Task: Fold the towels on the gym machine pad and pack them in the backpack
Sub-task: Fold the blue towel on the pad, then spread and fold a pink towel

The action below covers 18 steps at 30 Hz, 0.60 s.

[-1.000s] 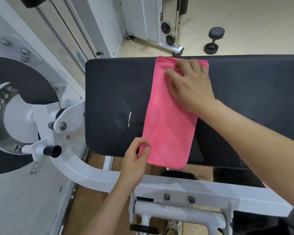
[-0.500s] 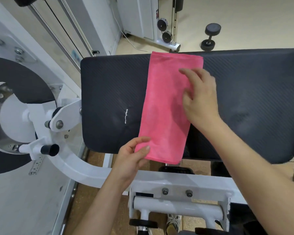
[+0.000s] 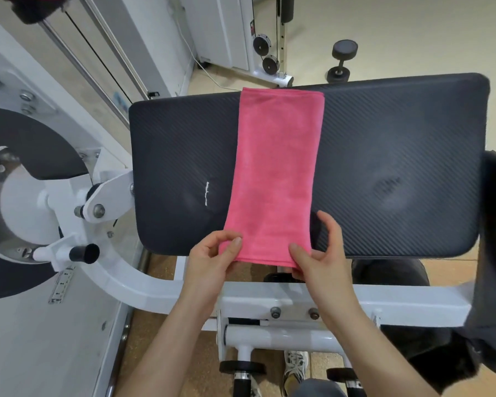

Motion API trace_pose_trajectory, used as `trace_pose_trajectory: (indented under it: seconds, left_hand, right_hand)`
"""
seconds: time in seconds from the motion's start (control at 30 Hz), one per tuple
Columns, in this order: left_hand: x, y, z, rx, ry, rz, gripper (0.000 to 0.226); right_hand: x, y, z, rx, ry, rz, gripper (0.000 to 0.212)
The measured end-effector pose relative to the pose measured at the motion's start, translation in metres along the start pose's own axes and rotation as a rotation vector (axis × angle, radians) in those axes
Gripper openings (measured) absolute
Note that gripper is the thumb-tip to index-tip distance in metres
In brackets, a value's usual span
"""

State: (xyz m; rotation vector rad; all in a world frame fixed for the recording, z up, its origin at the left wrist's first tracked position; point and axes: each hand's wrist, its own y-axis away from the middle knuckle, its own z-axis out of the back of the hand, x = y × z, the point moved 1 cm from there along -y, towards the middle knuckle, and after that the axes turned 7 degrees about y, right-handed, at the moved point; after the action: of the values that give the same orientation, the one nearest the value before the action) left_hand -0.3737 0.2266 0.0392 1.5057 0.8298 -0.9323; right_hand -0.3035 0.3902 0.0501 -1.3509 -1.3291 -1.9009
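1. Head view: one pink towel (image 3: 275, 173) lies lengthwise across one black pad (image 3: 384, 167). It is folded into a long narrow strip, with its far end at the pad's far edge and its near end hanging just over the near edge.
2. The towel is soft, fuzzy cloth, and layered edges show at its near end. The pad is a wide rounded rectangle with a leather-like cover of fine diagonal ribbing and a short white scuff just left of the towel.
3. Two bare hands hold the towel's near end. The left hand (image 3: 209, 262) pinches the near left corner between the thumb and curled fingers (image 3: 221, 237).
4. The right hand (image 3: 321, 259) pinches the near right corner with the thumb on top. Its other fingers (image 3: 334, 236) are curled and a little spread beside the towel's right edge.
5. One white painted metal frame (image 3: 384, 299) carrying two bolts (image 3: 275, 312) runs below the pad.
6. On the pale floor (image 3: 413, 32) beyond stand one black round-headed dumbbell (image 3: 341, 61) and two black pulley wheels (image 3: 261, 45), one above the other.
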Motion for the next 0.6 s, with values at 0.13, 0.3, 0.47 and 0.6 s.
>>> trace_pose_trajectory:
  seconds: [0.13, 0.3, 0.47, 0.6]
  left_hand:
    - [0.008, 0.01, 0.007, -0.085, -0.746, -0.648, 0.028]
    - [0.028, -0.001, -0.024, 0.211, -1.248, -0.953, 0.063]
    - [0.025, -0.025, -0.035, 0.201, -1.286, -1.075, 0.035]
    - [0.035, -0.016, -0.027, 0.314, -1.345, -1.058, 0.034]
  right_hand:
    - [0.002, 0.001, 0.005, 0.044, 0.136, 0.095, 0.022]
    - [0.0, -0.008, 0.011, 0.236, 0.04, -0.107, 0.016]
    - [0.0, -0.017, 0.027, 0.116, 0.477, 0.132, 0.021]
    - [0.015, -0.034, 0.037, -0.109, 0.978, 0.64, 0.032]
